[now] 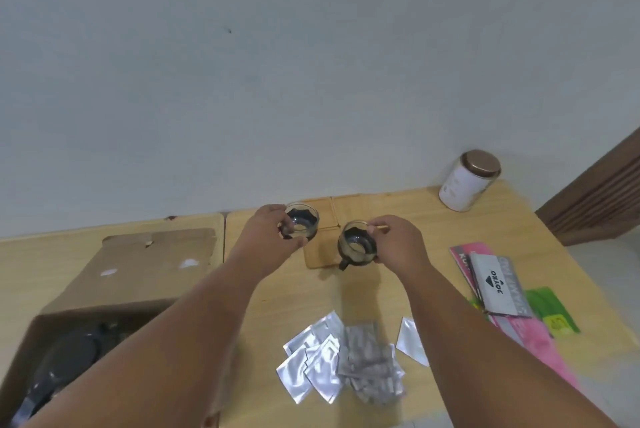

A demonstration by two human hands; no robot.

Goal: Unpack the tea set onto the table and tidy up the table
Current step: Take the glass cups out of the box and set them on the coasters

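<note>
You've got a glass cup in each hand, left hand [273, 230] fingers clamped on cup [304, 222], right hand [394, 242] on cup [356, 243], both over the wooden coasters [320, 256] near the desk [433, 206] back edge, prob. to seat them w/o knocking.

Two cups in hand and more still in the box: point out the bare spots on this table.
Bare wood lies between the left forearm and right forearm, from the square wooden coasters down to the silver foil sachets. Another patch runs from the white canister with a copper lid to the pink packets. The open cardboard box fills the left side; sachets and packets crowd the near right.
</note>
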